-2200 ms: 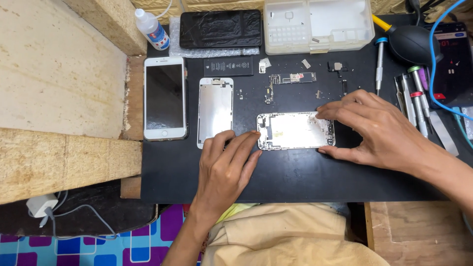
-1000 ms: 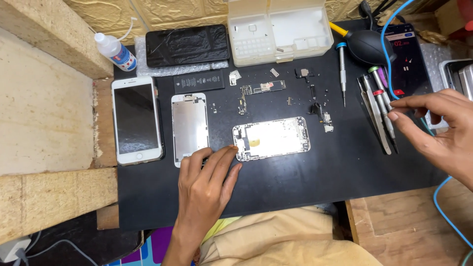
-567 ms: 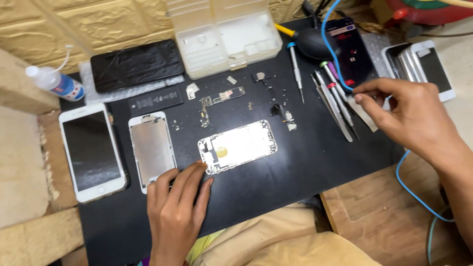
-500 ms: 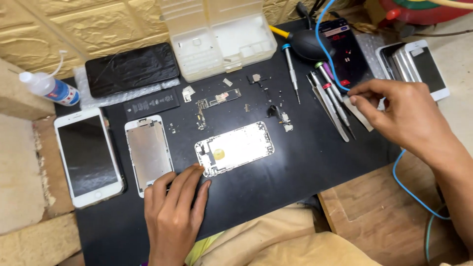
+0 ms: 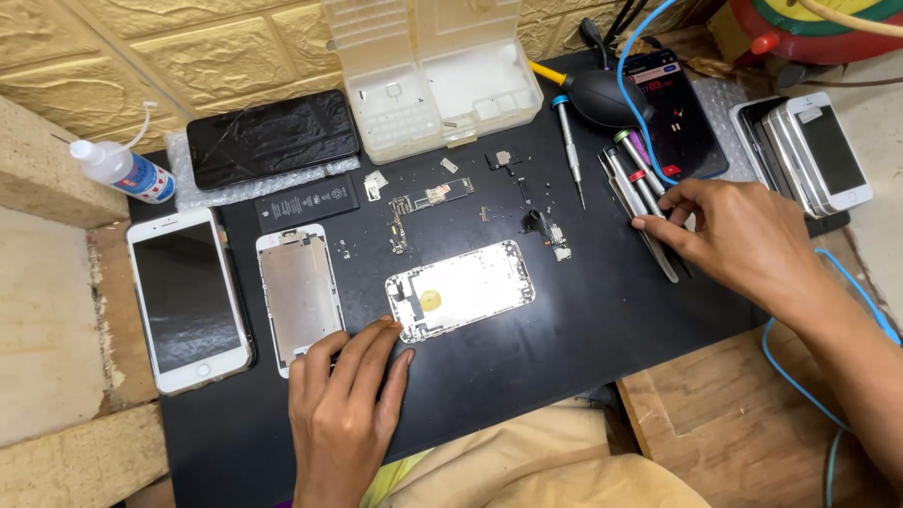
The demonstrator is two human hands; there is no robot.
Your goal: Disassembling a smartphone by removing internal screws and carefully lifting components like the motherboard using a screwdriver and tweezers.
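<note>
An opened silver phone housing [image 5: 461, 289] lies in the middle of the black work mat [image 5: 564, 339]. My left hand [image 5: 343, 400] rests flat on the mat, fingertips touching the housing's near left corner. My right hand [image 5: 738, 240] is at the right, its fingertips on a row of screwdrivers and tweezers [image 5: 640, 193]; whether it grips one is unclear. Small loose parts and a narrow circuit board [image 5: 433, 196] lie just beyond the housing.
A metal screen backplate [image 5: 299, 296] and white phone [image 5: 188, 299] lie left. A battery [image 5: 306, 204], cracked black phone [image 5: 273, 136], clear parts box [image 5: 428, 75], glue bottle [image 5: 122, 169], blue screwdriver [image 5: 569, 141], black blower [image 5: 602, 99], timer phone [image 5: 673, 113], stacked phones [image 5: 809, 155] and blue cable [image 5: 800, 376] surround.
My right hand left the phone housing and moved right to the row of tools. My left hand stayed at the housing's corner. The view shifted right and closer.
</note>
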